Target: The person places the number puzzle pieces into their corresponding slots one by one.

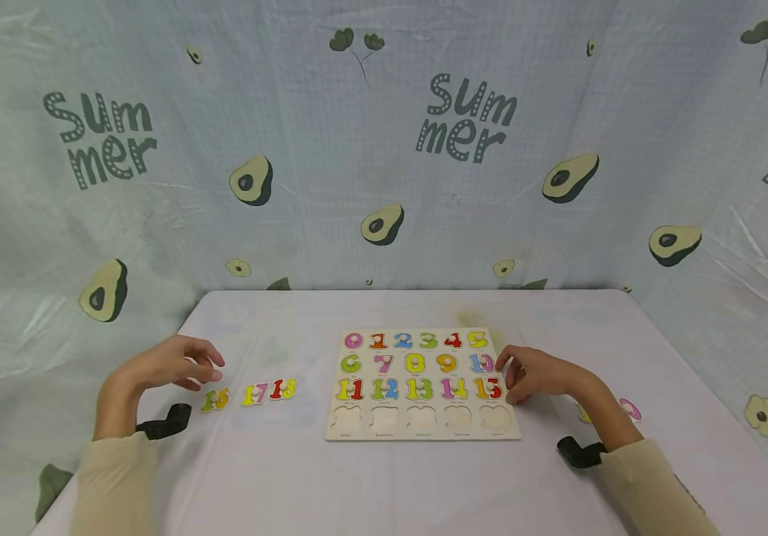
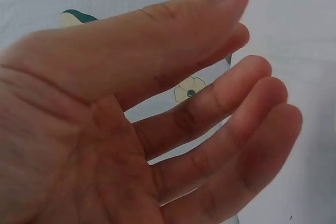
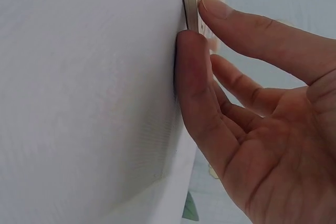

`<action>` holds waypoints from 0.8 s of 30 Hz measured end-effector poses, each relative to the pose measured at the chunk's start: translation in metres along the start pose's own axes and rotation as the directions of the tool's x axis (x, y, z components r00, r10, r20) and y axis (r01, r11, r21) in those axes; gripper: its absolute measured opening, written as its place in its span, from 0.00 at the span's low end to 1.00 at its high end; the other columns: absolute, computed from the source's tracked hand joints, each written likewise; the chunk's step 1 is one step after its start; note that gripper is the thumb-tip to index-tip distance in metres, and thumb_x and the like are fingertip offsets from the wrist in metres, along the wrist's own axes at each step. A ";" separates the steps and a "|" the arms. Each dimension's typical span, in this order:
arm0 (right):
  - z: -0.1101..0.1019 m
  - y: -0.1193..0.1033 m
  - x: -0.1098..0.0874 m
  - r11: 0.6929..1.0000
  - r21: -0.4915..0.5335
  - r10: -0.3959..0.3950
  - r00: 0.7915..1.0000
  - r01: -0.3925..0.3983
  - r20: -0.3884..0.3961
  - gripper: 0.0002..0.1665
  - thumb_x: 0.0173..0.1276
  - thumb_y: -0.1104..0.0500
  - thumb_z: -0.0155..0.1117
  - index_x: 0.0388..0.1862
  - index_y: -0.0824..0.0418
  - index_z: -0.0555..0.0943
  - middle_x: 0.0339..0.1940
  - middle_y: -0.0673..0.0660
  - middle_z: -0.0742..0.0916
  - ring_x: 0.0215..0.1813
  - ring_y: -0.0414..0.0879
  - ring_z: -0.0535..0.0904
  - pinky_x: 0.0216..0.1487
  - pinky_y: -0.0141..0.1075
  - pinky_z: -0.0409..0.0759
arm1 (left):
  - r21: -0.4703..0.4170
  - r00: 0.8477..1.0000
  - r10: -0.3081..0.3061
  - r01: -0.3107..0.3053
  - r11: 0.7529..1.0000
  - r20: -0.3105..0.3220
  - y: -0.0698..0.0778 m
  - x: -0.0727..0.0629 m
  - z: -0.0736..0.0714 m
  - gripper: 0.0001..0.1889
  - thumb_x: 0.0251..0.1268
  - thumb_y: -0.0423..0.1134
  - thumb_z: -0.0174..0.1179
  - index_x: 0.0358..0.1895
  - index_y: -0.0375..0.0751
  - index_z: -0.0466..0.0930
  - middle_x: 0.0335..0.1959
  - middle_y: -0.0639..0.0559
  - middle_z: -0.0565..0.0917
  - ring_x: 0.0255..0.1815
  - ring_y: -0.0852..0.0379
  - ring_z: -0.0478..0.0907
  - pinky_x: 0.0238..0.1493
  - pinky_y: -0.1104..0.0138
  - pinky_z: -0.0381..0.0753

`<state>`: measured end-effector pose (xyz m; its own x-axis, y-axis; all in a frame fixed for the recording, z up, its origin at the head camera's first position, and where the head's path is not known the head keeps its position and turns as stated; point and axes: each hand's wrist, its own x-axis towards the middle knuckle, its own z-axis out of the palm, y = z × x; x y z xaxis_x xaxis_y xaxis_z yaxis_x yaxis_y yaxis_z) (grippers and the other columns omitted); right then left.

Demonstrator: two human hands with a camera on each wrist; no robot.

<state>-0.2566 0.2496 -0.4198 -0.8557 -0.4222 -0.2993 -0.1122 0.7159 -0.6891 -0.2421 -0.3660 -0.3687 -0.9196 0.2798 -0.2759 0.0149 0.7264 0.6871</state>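
Observation:
A wooden number puzzle board lies on the table, with knobbed number pieces filling its upper three rows and bare recesses along the row nearest me. My right hand grips the board's right edge beside the 10 and 15. The right wrist view shows the thumb at the board's face and a curled finger at its edge. My left hand, loosely bent and holding nothing, hovers near the 16 piece. Its palm and spread fingers fill the left wrist view.
Right of the 16 lie a 17 piece and an 18 piece. More loose pieces, including a pink one, are partly hidden by my right forearm. A patterned curtain stands behind the table.

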 end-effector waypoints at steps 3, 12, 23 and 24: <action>0.000 0.000 -0.001 1.000 0.009 0.007 1.000 -0.007 -0.001 0.32 0.58 0.66 0.77 0.58 0.68 0.71 0.35 0.56 0.80 0.35 0.46 0.78 0.40 0.37 0.82 | 0.005 0.999 -0.032 0.032 0.999 0.043 -0.007 0.003 0.002 0.13 0.66 0.34 0.66 0.48 0.27 0.81 0.36 0.47 0.83 0.40 0.50 0.83 0.47 0.56 0.88; 0.001 0.000 0.001 0.998 0.046 0.038 0.999 -0.037 -0.009 0.47 0.57 0.66 0.78 0.70 0.70 0.62 0.36 0.57 0.80 0.35 0.47 0.78 0.41 0.38 0.85 | 0.033 0.984 -0.162 0.160 0.987 0.073 -0.018 0.011 0.010 0.09 0.61 0.32 0.69 0.40 0.31 0.83 0.34 0.50 0.86 0.32 0.55 0.80 0.39 0.62 0.85; 0.001 -0.001 0.000 0.998 0.030 0.047 0.999 -0.046 -0.018 0.48 0.57 0.65 0.79 0.71 0.70 0.62 0.35 0.56 0.81 0.34 0.46 0.79 0.41 0.38 0.84 | 0.035 0.976 -0.206 0.204 0.978 0.068 -0.028 0.016 0.016 0.11 0.57 0.32 0.73 0.41 0.33 0.84 0.34 0.49 0.82 0.30 0.55 0.80 0.37 0.64 0.85; 0.001 0.000 0.000 0.998 0.031 0.047 0.999 -0.046 -0.018 0.48 0.57 0.65 0.79 0.71 0.70 0.62 0.35 0.56 0.81 0.34 0.46 0.79 0.41 0.38 0.84 | 0.038 0.978 -0.195 0.193 0.981 0.073 -0.028 0.016 0.016 0.11 0.57 0.32 0.72 0.41 0.32 0.84 0.34 0.49 0.82 0.30 0.55 0.80 0.36 0.64 0.85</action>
<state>-0.2556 0.2487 -0.4205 -0.8692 -0.3777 -0.3192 -0.0567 0.7173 -0.6944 -0.2514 -0.3719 -0.4032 -0.8735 0.1780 -0.4531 -0.1478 0.7898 0.5953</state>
